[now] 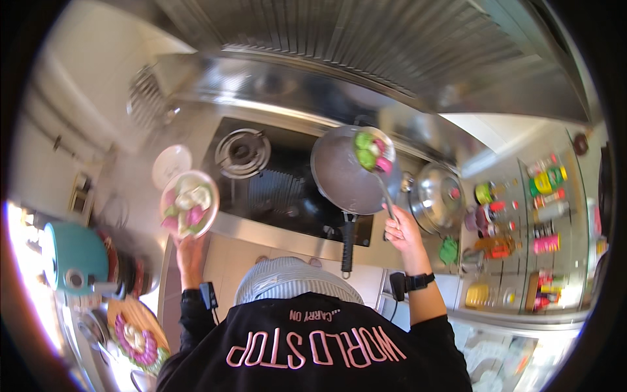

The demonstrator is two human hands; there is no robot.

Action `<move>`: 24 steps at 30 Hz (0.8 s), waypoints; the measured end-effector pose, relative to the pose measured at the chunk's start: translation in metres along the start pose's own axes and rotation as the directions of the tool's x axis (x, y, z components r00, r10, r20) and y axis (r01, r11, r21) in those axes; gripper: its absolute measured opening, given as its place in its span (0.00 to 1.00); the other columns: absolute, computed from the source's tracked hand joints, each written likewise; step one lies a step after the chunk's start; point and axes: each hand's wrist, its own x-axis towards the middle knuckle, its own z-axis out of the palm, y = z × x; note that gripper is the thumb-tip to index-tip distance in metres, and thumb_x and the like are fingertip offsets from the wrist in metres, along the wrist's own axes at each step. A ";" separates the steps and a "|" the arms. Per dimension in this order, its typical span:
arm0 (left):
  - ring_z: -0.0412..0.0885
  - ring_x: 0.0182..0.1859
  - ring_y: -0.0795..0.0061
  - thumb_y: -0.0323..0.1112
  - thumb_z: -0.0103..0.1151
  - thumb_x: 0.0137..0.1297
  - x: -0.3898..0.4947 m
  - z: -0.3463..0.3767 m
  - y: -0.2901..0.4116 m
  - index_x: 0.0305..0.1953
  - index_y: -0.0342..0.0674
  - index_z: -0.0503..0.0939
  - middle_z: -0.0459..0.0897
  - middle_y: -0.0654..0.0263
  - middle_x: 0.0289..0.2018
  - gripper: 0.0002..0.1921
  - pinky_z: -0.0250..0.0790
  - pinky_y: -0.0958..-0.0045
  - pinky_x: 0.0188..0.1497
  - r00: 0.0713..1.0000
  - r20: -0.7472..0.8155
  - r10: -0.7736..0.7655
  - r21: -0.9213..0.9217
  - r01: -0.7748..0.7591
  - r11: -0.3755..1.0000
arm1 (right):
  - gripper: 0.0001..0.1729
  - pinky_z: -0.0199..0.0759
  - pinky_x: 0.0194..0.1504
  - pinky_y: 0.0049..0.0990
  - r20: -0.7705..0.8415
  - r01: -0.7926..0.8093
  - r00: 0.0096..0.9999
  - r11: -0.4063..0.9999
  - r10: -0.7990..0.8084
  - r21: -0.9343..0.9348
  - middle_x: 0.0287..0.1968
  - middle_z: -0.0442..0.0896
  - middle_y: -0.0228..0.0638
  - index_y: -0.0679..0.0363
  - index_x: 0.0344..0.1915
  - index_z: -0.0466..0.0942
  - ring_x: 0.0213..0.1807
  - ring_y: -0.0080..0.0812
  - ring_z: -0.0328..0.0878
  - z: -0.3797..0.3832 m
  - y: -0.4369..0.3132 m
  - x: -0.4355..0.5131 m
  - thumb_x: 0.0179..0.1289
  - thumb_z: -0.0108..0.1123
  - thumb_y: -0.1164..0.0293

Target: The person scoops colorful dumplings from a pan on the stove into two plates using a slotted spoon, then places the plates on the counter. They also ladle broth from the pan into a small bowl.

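Observation:
My left hand (189, 247) holds up a pale bowl (213, 215) of white, pink and green pieces that look like dumplings, left of the gas hob (289, 191). A second white bowl or dish (171, 166) lies just beyond it. In my right hand (402, 230) is the handle of a metal skimmer (388, 193). Its head, over the right side of a grey wok (333, 166), carries more green, pink and white pieces. The wok's black handle (348, 245) points towards me. My fingers are closed round the skimmer's handle.
A metal pot with a lid (438, 196) stands right of the wok. Shelves (521, 235) with bottles and jars are at the right. A burner (243, 153) is at the hob's left. At lower left are a teal appliance (81, 257) and a wooden board (120, 308) bearing pink and white pieces.

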 end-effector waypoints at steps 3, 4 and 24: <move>0.62 0.69 0.52 0.15 0.50 0.57 0.002 -0.005 -0.001 0.71 0.47 0.51 0.60 0.54 0.68 0.40 0.62 0.45 0.67 1.000 -0.012 0.016 0.031 -0.016 0.999 | 0.16 0.45 0.14 0.18 0.051 -0.133 0.990 0.990 0.131 0.037 0.18 0.66 0.21 0.54 0.50 0.77 0.10 0.13 0.52 -0.004 -0.002 0.001 0.72 0.51 0.58; 0.62 0.69 0.52 0.15 0.50 0.58 0.002 -0.008 -0.001 0.71 0.48 0.50 0.60 0.55 0.68 0.40 0.63 0.45 0.67 1.000 0.014 0.027 0.003 -0.027 1.000 | 0.16 0.45 0.13 0.18 0.081 -0.138 0.987 0.990 0.136 0.017 0.18 0.66 0.20 0.53 0.50 0.77 0.10 0.13 0.52 -0.005 -0.001 0.000 0.72 0.50 0.58; 0.73 0.59 0.51 0.13 0.49 0.58 0.047 -0.083 0.061 0.64 0.51 0.55 0.65 0.55 0.63 0.35 0.72 0.47 0.59 0.963 -0.245 0.109 0.048 -0.100 0.994 | 0.17 0.46 0.12 0.17 -0.101 -0.061 0.993 0.998 0.062 0.014 0.20 0.68 0.22 0.52 0.55 0.73 0.10 0.13 0.53 -0.010 0.039 -0.006 0.75 0.46 0.57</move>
